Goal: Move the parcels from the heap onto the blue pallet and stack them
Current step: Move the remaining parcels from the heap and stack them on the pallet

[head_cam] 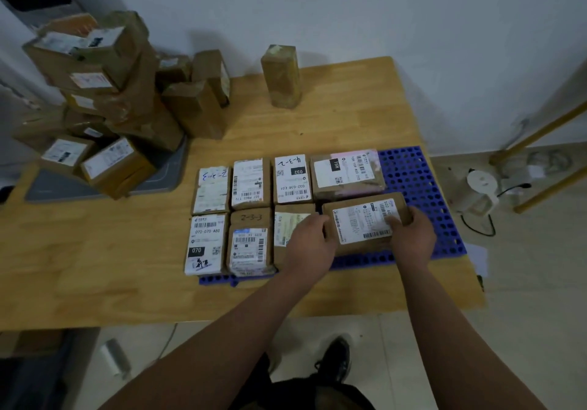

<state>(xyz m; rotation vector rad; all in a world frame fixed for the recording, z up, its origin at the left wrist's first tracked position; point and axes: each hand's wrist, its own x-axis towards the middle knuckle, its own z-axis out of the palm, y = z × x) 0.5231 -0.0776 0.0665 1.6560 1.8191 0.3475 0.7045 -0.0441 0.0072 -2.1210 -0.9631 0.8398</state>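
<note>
Wooden tabletop (317,124) against a pale wall, parcels getting lined up on a blue pallet (413,171).

Both hands are clamped on one brown labelled parcel (362,222), left hand (309,244) on its left end, right hand (411,235) on its right end, at the near right of the pallet. Seven other parcels sit in two rows beside it. Back left, the heap (104,101) of boxes spills over a grey tray (165,178), and one tall box (282,76) stands apart near the wall.
</note>
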